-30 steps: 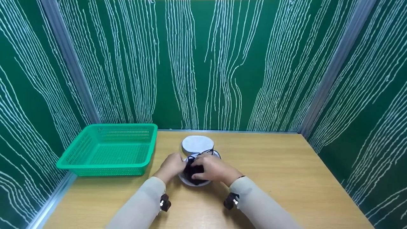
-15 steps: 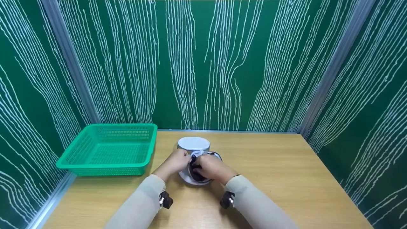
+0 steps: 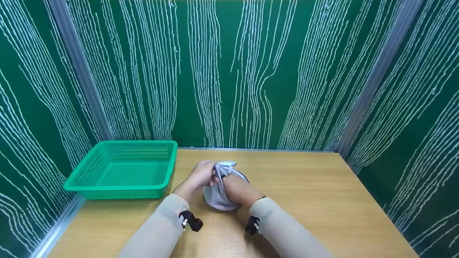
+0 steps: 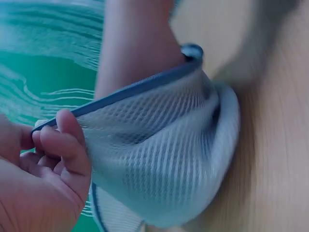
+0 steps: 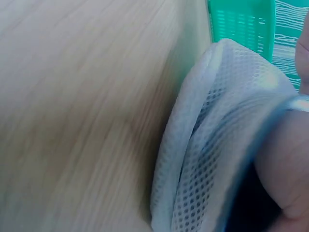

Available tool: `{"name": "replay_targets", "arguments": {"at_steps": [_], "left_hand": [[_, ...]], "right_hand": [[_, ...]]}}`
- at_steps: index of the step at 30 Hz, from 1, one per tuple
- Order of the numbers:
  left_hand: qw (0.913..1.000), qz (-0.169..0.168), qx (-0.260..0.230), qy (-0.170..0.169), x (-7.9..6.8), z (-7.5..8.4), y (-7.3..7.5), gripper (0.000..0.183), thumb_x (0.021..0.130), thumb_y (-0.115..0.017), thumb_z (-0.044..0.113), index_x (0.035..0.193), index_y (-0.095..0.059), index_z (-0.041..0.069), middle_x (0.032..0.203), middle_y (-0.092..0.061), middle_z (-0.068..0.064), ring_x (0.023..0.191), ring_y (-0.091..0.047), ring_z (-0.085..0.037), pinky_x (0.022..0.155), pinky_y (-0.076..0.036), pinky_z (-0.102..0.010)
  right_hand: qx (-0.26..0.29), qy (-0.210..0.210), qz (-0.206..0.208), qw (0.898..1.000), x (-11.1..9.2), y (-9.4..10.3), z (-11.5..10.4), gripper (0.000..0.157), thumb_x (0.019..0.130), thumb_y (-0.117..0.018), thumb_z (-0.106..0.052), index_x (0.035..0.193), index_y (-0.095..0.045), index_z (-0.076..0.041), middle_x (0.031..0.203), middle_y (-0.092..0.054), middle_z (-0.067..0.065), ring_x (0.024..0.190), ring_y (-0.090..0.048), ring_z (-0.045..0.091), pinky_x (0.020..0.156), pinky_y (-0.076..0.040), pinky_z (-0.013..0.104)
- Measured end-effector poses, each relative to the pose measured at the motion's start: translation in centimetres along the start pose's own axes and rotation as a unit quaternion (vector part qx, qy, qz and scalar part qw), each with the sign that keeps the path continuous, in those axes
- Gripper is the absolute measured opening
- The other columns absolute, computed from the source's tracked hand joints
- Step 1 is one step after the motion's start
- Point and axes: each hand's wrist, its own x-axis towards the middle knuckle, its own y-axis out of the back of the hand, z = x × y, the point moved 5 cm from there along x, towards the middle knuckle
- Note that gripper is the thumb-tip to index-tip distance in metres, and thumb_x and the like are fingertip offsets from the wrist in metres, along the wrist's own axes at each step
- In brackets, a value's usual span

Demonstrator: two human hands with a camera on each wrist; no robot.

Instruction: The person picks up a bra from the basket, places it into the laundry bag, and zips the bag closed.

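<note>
A pale grey mesh laundry bag (image 3: 215,197) with a dark-edged rim sits on the table, its mouth tilted toward the right arm. My left hand (image 3: 202,173) pinches the rim at the left, as the left wrist view shows with the mesh (image 4: 164,169) pulled taut. Deep in the mouth is my right hand (image 3: 235,188), its fingers hidden by the bag wall. Beside that hand, a dark cloth-like item (image 5: 251,208) shows inside the bag in the right wrist view. The bag's white lid (image 3: 227,163) stands folded back at the far side.
A green plastic basket (image 3: 118,190) stands at the table's left. Green walls (image 3: 251,107) with white lines close off the back and sides. Wooden tabletop (image 3: 304,200) spreads to the right of the bag.
My right hand has pushed deeper into the bag, taking the dark item out of the head view. My left hand has raised the rim, and the bag's wall now stands higher around the right hand.
</note>
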Motion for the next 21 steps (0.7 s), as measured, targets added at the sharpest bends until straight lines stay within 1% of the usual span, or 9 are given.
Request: {"name": "replay_targets", "arguments": {"at_steps": [2, 3, 5, 6, 10, 13, 16, 18, 21], "left_hand": [[0.9979, -0.004, -0.063, 0.011, 0.2, -0.2, 0.3, 0.023, 0.116, -0.044, 0.019, 0.097, -0.055, 0.014, 0.072, -0.051, 0.007, 0.058, -0.058, -0.007, 0.049, -0.045, -0.017], [0.9962, -0.005, -0.086, 0.015, 0.3, -0.3, 0.4, 0.022, 0.117, -0.045, 0.019, 0.098, -0.056, 0.014, 0.073, -0.050, 0.007, 0.059, -0.059, -0.008, 0.050, -0.047, -0.017], [0.9934, -0.010, -0.112, 0.021, 0.5, -0.5, 0.6, 0.021, 0.118, -0.046, 0.021, 0.102, -0.057, 0.014, 0.074, -0.050, 0.008, 0.062, -0.060, -0.009, 0.052, -0.049, -0.018], [0.9931, -0.013, -0.114, 0.023, 0.5, -0.6, 0.7, 0.020, 0.119, -0.046, 0.022, 0.104, -0.058, 0.013, 0.074, -0.050, 0.008, 0.063, -0.060, -0.009, 0.053, -0.049, -0.018], [0.9942, -0.012, -0.105, 0.022, 0.6, -0.7, 1.1, 0.018, 0.119, -0.048, 0.024, 0.110, -0.059, 0.013, 0.075, -0.051, 0.008, 0.064, -0.060, -0.010, 0.053, -0.050, -0.020], [0.9941, -0.005, -0.108, 0.012, 0.7, -0.7, 1.1, 0.020, 0.119, -0.047, 0.023, 0.106, -0.058, 0.014, 0.075, -0.050, 0.007, 0.063, -0.058, -0.009, 0.053, -0.048, -0.019], [0.9943, 0.005, -0.106, 0.002, 0.6, -0.6, 1.1, 0.024, 0.119, -0.045, 0.022, 0.099, -0.056, 0.015, 0.075, -0.048, 0.006, 0.061, -0.054, -0.009, 0.051, -0.047, -0.019], [0.9964, 0.009, -0.084, -0.006, 0.5, -0.6, 1.1, 0.026, 0.119, -0.044, 0.021, 0.096, -0.055, 0.015, 0.075, -0.048, 0.005, 0.061, -0.053, -0.009, 0.051, -0.045, -0.018], [0.9994, 0.014, -0.028, -0.017, 0.4, -0.8, 1.1, 0.028, 0.118, -0.045, 0.022, 0.093, -0.054, 0.015, 0.075, -0.050, 0.002, 0.060, -0.052, -0.010, 0.049, -0.044, -0.019]], "right_hand": [[-0.011, 0.002, -0.011, 1.000, -0.3, 0.9, -0.5, 0.009, 0.101, -0.065, 0.000, 0.098, -0.073, -0.004, 0.089, -0.077, 0.015, 0.078, -0.070, 0.029, 0.077, -0.063, 0.048], [-0.019, 0.000, -0.016, 1.000, -0.4, 0.9, -0.5, 0.009, 0.102, -0.065, -0.001, 0.098, -0.073, -0.004, 0.088, -0.076, 0.014, 0.076, -0.069, 0.028, 0.075, -0.062, 0.047], [-0.031, -0.006, -0.035, 0.999, -0.5, 1.2, -0.6, 0.010, 0.104, -0.065, -0.001, 0.099, -0.073, -0.005, 0.088, -0.075, 0.013, 0.074, -0.067, 0.027, 0.074, -0.062, 0.046], [-0.025, -0.017, -0.050, 0.998, -0.6, 1.8, -0.8, 0.011, 0.106, -0.064, -0.003, 0.099, -0.073, -0.005, 0.089, -0.076, 0.013, 0.074, -0.066, 0.027, 0.075, -0.063, 0.047], [-0.033, -0.037, -0.089, 0.995, -0.7, 2.3, -0.5, 0.016, 0.109, -0.063, -0.007, 0.097, -0.073, -0.009, 0.086, -0.072, 0.008, 0.074, -0.059, 0.023, 0.076, -0.062, 0.043], [-0.028, -0.064, -0.098, 0.993, -1.0, 2.8, 0.0, 0.020, 0.110, -0.063, -0.009, 0.092, -0.071, -0.011, 0.081, -0.065, 0.004, 0.073, -0.056, 0.022, 0.074, -0.058, 0.040], [-0.016, -0.081, -0.093, 0.992, -1.2, 3.1, 0.5, 0.024, 0.111, -0.061, -0.009, 0.088, -0.069, -0.013, 0.079, -0.060, 0.002, 0.073, -0.055, 0.022, 0.072, -0.053, 0.039], [-0.008, -0.084, -0.091, 0.992, -1.3, 3.0, 0.7, 0.025, 0.111, -0.060, -0.010, 0.088, -0.069, -0.013, 0.080, -0.061, 0.002, 0.073, -0.055, 0.021, 0.072, -0.053, 0.039], [0.002, -0.080, -0.105, 0.991, -1.3, 2.7, 0.8, 0.025, 0.112, -0.058, -0.011, 0.092, -0.073, -0.013, 0.082, -0.064, 0.002, 0.074, -0.057, 0.021, 0.074, -0.056, 0.040]]}}
